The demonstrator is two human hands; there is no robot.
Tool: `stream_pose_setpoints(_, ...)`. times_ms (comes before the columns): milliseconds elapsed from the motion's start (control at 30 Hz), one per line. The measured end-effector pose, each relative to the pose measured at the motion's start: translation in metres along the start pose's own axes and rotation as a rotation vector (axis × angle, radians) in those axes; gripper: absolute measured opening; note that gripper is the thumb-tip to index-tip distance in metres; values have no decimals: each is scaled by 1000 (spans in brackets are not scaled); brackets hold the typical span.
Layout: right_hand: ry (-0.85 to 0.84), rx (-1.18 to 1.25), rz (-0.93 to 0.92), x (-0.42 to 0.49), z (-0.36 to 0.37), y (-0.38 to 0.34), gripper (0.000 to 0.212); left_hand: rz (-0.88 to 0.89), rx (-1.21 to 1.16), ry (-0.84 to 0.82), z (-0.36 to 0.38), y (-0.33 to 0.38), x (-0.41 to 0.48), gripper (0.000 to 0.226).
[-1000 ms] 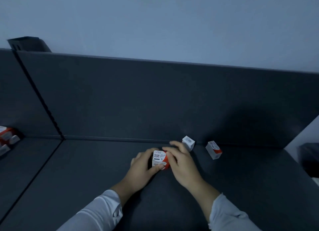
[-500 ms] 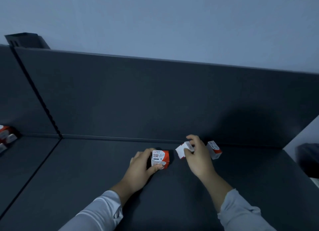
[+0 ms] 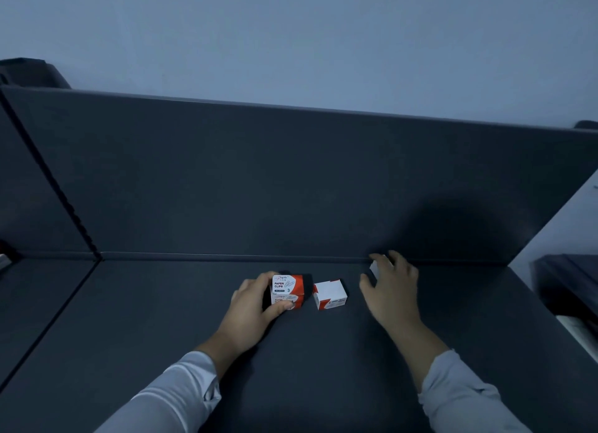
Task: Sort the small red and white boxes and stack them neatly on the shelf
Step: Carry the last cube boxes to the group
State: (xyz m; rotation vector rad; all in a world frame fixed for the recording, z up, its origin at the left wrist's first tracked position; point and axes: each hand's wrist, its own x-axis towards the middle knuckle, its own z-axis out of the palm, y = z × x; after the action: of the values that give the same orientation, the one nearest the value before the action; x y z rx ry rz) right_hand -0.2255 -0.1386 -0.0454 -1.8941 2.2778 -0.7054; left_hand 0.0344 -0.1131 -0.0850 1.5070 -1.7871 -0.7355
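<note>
Since half a second ago, one box (image 3: 330,294) has been set down on the shelf (image 3: 161,319), and the right hand (image 3: 391,287) has been moved rightward. At the left, the stack (image 3: 288,290) of two red-and-white boxes is gripped by the left hand (image 3: 252,309), with the thumb on its near face and the fingers (image 3: 260,276) curled behind. Just right of the stack, apart from it, the box lies flat and untouched. Farther right, a third box (image 3: 373,268) by the back panel (image 3: 291,180) is covered by the right hand, with only a white sliver seen. The fingers are curled round it, but whether it is pinched cannot be told.
</note>
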Motion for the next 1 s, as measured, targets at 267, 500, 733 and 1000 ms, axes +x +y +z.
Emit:
stream_pose_setpoints(267, -102, 224, 34, 3, -2, 15, 27, 3, 0, 4, 0, -1, 0, 43)
stream_pose_setpoints(500, -263, 775, -85, -14, -12, -16, 33, 13, 9, 14, 1, -3, 1, 43)
stream_pose_setpoints(733, -381, 561, -75, -16, 8, -21, 29, -2, 8, 1, 1, -5, 1, 43)
stream_pose_setpoints(1000, -474, 646, -82, -14, 13, -19, 28, -10, -5, 1, 2, -8, 2, 45)
